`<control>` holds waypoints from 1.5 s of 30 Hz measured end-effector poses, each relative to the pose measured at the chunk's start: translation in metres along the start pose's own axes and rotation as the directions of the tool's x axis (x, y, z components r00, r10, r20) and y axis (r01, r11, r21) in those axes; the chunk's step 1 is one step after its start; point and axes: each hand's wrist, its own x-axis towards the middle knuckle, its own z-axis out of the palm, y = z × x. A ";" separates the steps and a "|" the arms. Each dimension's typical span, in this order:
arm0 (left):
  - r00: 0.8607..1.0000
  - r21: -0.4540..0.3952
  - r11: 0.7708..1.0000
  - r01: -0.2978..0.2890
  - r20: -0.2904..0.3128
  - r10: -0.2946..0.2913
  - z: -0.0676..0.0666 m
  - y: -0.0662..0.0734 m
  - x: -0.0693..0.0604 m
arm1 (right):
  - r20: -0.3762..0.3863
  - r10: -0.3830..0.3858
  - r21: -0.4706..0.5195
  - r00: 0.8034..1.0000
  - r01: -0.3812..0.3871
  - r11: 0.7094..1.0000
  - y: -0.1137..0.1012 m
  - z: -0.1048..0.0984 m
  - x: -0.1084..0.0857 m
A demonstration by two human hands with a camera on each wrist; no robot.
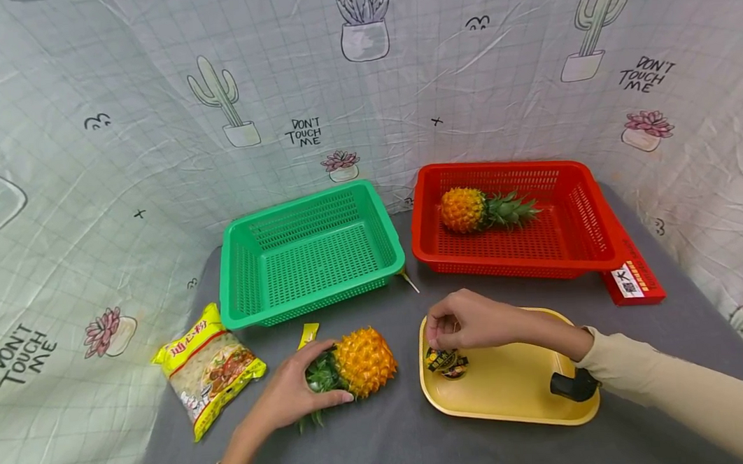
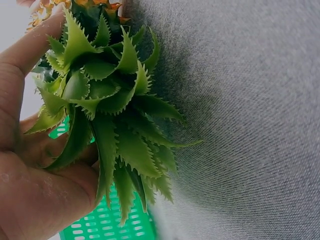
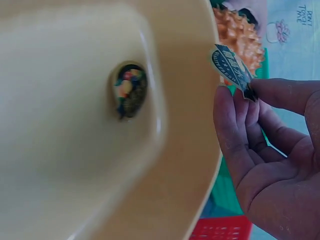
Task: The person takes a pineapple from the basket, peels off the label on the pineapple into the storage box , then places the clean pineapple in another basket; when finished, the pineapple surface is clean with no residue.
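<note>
On the grey table lies a pineapple [image 1: 366,362], orange with a green leafy crown [image 2: 110,100]. My left hand [image 1: 294,387] grips it around the crown, the thumb on the near side and the fingers on the far side. Above the left end of a yellow tray [image 1: 512,386], my right hand [image 1: 473,319] pinches a small dark printed sticker [image 3: 232,67] between thumb and fingers. Another oval sticker [image 3: 130,90] with a fruit picture lies on the tray floor.
A green basket [image 1: 312,309] stands behind the left hand. The red basket [image 1: 512,263] at the back right holds another pineapple [image 1: 463,210]. A yellow food packet [image 1: 211,370] lies at left, and a red box [image 1: 635,285] sits beside the red basket.
</note>
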 end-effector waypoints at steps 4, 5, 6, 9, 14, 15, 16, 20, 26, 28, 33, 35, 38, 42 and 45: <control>1.000 0.001 1.000 0.006 -0.002 -0.006 0.001 0.000 -0.001 | 0.016 -0.008 -0.008 1.000 0.008 1.000 0.006 0.004 -0.005; 1.000 0.001 1.000 0.009 -0.002 -0.009 0.001 -0.001 -0.002 | 0.025 -0.005 -0.002 1.000 0.005 1.000 0.007 0.005 -0.007; 1.000 0.000 1.000 0.012 -0.003 -0.012 0.001 -0.001 -0.002 | 0.034 -0.008 0.003 0.999 0.008 1.000 0.008 0.006 -0.008; 1.000 -0.002 1.000 0.019 -0.004 -0.019 0.002 -0.001 -0.003 | 0.066 0.009 0.027 0.998 -0.011 1.000 0.012 0.010 -0.012; 1.000 -0.003 1.000 0.016 -0.008 -0.016 0.002 0.000 -0.002 | 0.120 0.025 0.062 0.992 -0.033 0.998 0.020 0.017 -0.017; 1.000 -0.002 1.000 0.012 -0.010 -0.012 0.001 0.000 -0.002 | 0.125 0.027 0.061 0.992 -0.035 0.998 0.022 0.019 -0.018; 1.000 -0.001 1.000 0.009 -0.011 -0.009 0.001 0.000 -0.002 | 0.128 0.026 0.059 0.991 -0.034 0.998 0.024 0.020 -0.019; 1.000 0.001 1.000 0.002 -0.014 -0.002 0.001 0.000 -0.002 | 0.123 0.036 0.042 0.992 -0.042 0.998 0.029 0.026 -0.021; 1.000 0.000 1.000 0.007 -0.008 -0.007 0.001 0.000 -0.001 | 0.103 0.031 0.010 0.994 -0.032 0.999 0.033 0.033 -0.023; 1.000 0.002 1.000 0.010 -0.008 -0.010 0.001 0.000 -0.001 | 0.098 0.023 -0.001 0.995 -0.023 1.000 0.033 0.033 -0.024; 1.000 0.007 1.000 0.017 -0.007 -0.017 0.001 0.001 -0.001 | 0.090 0.018 -0.032 0.996 -0.015 0.999 0.035 0.034 -0.026; 1.000 0.003 1.000 0.014 -0.007 -0.014 0.001 0.000 -0.002 | 0.087 0.020 -0.055 0.996 -0.016 0.998 0.036 0.035 -0.026; 1.000 -0.008 1.000 0.005 -0.011 -0.005 0.001 0.000 -0.002 | 0.082 0.022 -0.097 0.996 -0.014 0.995 0.037 0.036 -0.026; 1.000 -0.014 1.000 -0.002 -0.016 0.002 0.001 0.000 -0.002 | 0.077 0.027 -0.167 0.997 -0.014 0.986 0.036 0.036 -0.025; 1.000 -0.015 1.000 -0.002 -0.018 0.001 0.002 0.000 -0.002 | 0.069 0.032 -0.219 0.997 -0.016 0.976 0.036 0.036 -0.025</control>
